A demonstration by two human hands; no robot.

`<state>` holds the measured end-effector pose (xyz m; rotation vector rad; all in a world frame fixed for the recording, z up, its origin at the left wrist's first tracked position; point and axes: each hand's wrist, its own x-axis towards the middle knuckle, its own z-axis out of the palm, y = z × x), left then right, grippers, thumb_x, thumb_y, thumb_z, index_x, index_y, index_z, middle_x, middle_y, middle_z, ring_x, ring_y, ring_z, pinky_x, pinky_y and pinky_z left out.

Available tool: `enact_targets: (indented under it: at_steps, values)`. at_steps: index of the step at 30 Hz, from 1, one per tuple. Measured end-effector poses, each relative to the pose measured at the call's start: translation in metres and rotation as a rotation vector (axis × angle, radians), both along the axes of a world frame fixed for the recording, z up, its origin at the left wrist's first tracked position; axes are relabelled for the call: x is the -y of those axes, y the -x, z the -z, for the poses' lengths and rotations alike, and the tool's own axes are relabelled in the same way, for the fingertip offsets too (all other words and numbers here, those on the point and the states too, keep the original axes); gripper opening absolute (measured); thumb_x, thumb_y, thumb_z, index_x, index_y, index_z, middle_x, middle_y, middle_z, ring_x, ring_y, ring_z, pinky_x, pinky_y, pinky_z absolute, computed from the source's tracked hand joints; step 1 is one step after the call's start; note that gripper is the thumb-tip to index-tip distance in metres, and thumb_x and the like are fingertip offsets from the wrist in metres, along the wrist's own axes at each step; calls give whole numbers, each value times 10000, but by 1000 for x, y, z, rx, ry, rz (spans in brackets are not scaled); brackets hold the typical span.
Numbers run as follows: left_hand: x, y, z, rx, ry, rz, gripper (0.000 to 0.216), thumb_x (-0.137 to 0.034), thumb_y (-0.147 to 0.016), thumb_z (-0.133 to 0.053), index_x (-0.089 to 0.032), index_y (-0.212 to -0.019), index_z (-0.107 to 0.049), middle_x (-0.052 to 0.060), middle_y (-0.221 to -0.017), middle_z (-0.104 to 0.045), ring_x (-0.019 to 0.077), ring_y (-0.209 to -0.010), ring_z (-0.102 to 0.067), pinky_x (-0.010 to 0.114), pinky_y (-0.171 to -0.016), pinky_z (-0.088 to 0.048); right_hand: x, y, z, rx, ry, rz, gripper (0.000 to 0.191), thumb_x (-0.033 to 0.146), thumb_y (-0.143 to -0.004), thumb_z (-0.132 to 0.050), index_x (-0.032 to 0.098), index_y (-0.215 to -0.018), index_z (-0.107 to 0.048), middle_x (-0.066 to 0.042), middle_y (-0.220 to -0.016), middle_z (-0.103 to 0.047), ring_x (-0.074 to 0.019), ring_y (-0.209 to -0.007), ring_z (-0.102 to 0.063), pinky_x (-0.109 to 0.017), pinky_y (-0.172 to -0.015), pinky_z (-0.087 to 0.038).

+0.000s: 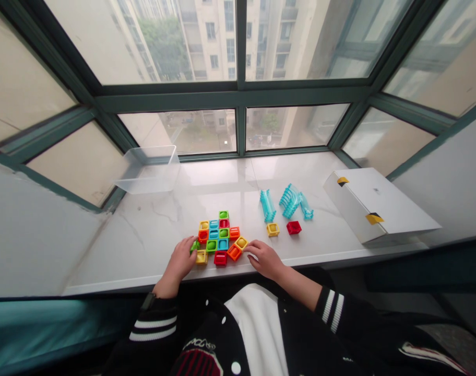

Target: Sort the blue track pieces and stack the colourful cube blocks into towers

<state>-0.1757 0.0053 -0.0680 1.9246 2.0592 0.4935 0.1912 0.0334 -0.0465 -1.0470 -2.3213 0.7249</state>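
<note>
Head camera view shows, at the far left of the white sill, a clear plastic bin, which stands near the window frame. Next comes my left hand, which is lowered at the left edge of the coloured blocks. Its fingers are at a small green block, partly hidden by them; I cannot tell if they press on it or only touch it. These blocks lie flat in a close group near the front edge of the sill, directly before me, in green, yellow, blue, red and orange. At the right side of the group, a yellow block and an orange block are turned at an angle to the others. My right hand has its forefinger tip at the yellow one, while the thumb stands a little apart from this finger. Farther right, a separate yellow cube and a red cube lie before three turquoise pieces. Last, at the far right, is a white box with two yellow-and-black tabs.
</note>
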Motion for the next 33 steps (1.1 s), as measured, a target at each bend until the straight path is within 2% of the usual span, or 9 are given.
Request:
enact_targets:
  at_steps: [3, 9, 13, 16, 22, 26, 33]
  values:
    - [-2, 7, -2, 27, -11, 53, 466, -279, -904, -507, -248, -1332, -690, 117, -1412, -660, 316, -1335, -600, 510, -1199, -450, 1, -1, 2, 7, 4, 5, 333, 118, -938, -624, 272, -1211, -739, -78, -1186, -704, -223, -1087, -685, -362, -976, -565]
    - [-4, 15, -5, 49, 14, 154, 313, -319, -924, -519, -279, -1073, -790, 100, -1402, -656, 302, -1317, -613, 502, -1177, -479, 3, 1, 2, 3, 13, -12, 322, 116, -946, -613, 267, -1202, -737, -76, -1183, -706, -219, -1088, -684, -353, -973, -563]
    - [-6, 16, -3, 47, 7, 198, 330, -302, -918, -517, -263, -1124, -772, 119, -1401, -656, 306, -1370, -564, 537, -1208, -442, 3, 1, 3, 14, 14, -13, 331, 115, -946, -614, 271, -1210, -738, -77, -1183, -709, -217, -1088, -688, -354, -970, -566]
    - [-6, 14, -1, 70, 12, 202, 310, -297, -911, -507, -243, -1103, -745, 125, -1344, -655, 293, -1310, -588, 512, -1177, -473, 3, 0, 4, 16, 10, -11, 339, 109, -938, -620, 273, -1209, -740, -75, -1182, -712, -217, -1087, -690, -352, -968, -566]
    - [-3, 14, 1, 90, 43, 112, 187, -323, -904, -530, -228, -982, -671, 112, -1115, -602, 278, -1063, -637, 485, -1049, -550, 4, 0, 5, 22, 20, -12, 320, 118, -947, -616, 273, -1197, -741, -67, -1153, -715, -215, -1069, -694, -338, -965, -559]
    - [-1, 16, 0, 92, 44, 67, 131, -350, -909, -559, -231, -898, -613, 90, -1038, -571, 267, -990, -620, 469, -1006, -552, 4, 1, 6, 38, 22, -17, 315, 120, -949, -621, 269, -1200, -739, -65, -1143, -713, -212, -1055, -692, -333, -950, -557]
    - [7, 18, -13, 114, -62, -135, 278, -504, -863, -631, -248, -840, -524, 67, -957, -531, 275, -911, -594, 486, -952, -563, 3, -1, 5, 31, 28, -27, 307, 115, -945, -617, 264, -1183, -743, -65, -1147, -716, -215, -1055, -694, -341, -951, -557]
